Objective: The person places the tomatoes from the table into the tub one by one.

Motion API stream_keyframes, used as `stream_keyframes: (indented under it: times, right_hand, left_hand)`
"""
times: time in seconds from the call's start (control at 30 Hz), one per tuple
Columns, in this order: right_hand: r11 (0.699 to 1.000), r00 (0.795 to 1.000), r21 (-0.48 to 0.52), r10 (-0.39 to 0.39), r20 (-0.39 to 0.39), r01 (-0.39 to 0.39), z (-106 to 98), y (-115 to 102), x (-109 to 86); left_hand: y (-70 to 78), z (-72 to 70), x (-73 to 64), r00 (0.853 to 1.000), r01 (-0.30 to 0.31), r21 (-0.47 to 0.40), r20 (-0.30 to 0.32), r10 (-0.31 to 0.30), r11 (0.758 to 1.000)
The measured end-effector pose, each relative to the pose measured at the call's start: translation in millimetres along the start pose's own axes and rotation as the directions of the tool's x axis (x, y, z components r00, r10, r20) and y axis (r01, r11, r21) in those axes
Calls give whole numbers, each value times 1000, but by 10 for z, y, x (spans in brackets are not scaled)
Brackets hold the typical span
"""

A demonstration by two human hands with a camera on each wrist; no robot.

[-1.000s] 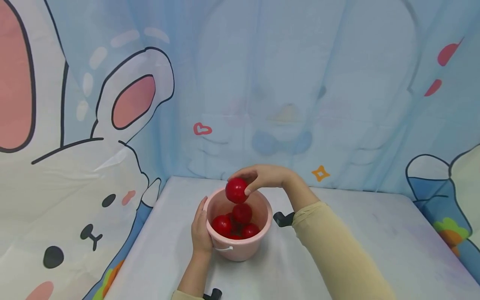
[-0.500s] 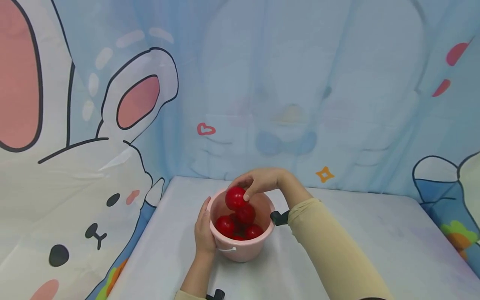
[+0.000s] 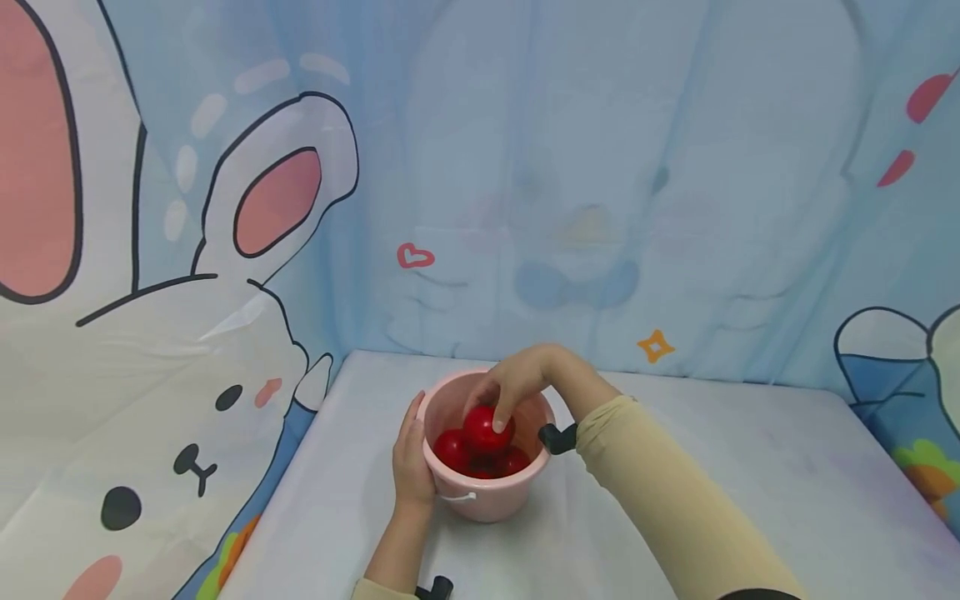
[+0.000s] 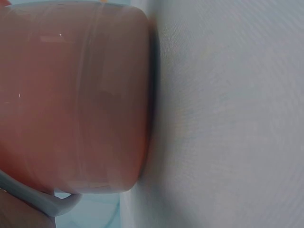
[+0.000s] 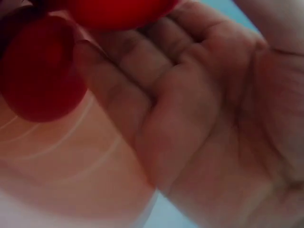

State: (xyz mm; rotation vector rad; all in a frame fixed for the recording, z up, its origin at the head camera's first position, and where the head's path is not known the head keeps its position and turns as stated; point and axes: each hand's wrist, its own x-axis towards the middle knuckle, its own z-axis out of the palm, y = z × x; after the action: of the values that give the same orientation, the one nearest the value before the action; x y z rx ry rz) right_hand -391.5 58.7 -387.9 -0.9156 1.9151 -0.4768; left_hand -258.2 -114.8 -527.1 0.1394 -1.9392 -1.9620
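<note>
A pink bucket [image 3: 491, 502] stands upright with several glossy red balls [image 3: 452, 448] inside. My right hand [image 3: 521, 382] reaches into it from above and pinches one red ball [image 3: 482, 435] between thumb and fingers, over the others. Close up in the right wrist view, the held ball [image 5: 121, 13] sits at the fingers, and a second ball [image 5: 40, 78] lies near a fingertip. My left hand [image 3: 412, 471] rests against the bucket's left side, its fingers fairly straight and reaching up to the rim. The left wrist view is mostly filled by the bucket's wall [image 4: 71, 99].
A white handle [image 3: 459, 497] hangs on the bucket's front. The bucket stands on a white-covered table [image 3: 697, 475]. Behind it hangs a light blue cloth [image 3: 600, 167] with cartoon prints, and a large printed rabbit [image 3: 172, 358] covers the left side.
My right hand has lowered the red ball from above the rim down into the bucket, onto or close over the others. My left hand keeps its place at the bucket.
</note>
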Motion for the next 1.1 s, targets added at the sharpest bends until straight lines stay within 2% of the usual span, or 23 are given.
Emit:
stream_keyframes:
  times: [0.2, 0.43, 0.6, 0.8, 0.9, 0.97, 1.03, 1.1]
  right_hand:
    - [999, 999, -12, 45, 21, -44, 33, -33, 30]
    - [996, 997, 88, 3, 77, -10, 48, -20, 32]
    - [999, 1000, 52, -9, 13, 8, 45, 15, -30]
    - [998, 991, -11, -59, -123, 58, 27, 40, -251]
    - [996, 972, -61, -79, -221, 67, 70, 76, -423]
    - [993, 948, -110, -83, -307, 51, 138, 123, -561]
    - [987, 913, -157, -85, -399, 23, 239, 181, -710]
    - [982, 858, -190, -86, -507, -14, 379, 254, -858]
  left_hand:
    - [-7, 19, 10, 1000, -4, 13, 4, 4, 1000]
    - [21, 40, -12, 1000, 6, 11, 6, -6, 1000]
    - [33, 48, -23, 1000, 9, 8, 6, -9, 1000]
    - [27, 42, -29, 1000, 14, 12, 5, -15, 1000]
    - [19, 34, -26, 1000, 6, 13, 7, -7, 1000]
    - [9, 26, -18, 1000, -1, 15, 7, 1, 1000]
    - [2, 15, -11, 1000, -6, 14, 4, 6, 1000]
    - [-1, 2, -6, 1000, -10, 11, -1, 10, 1000]
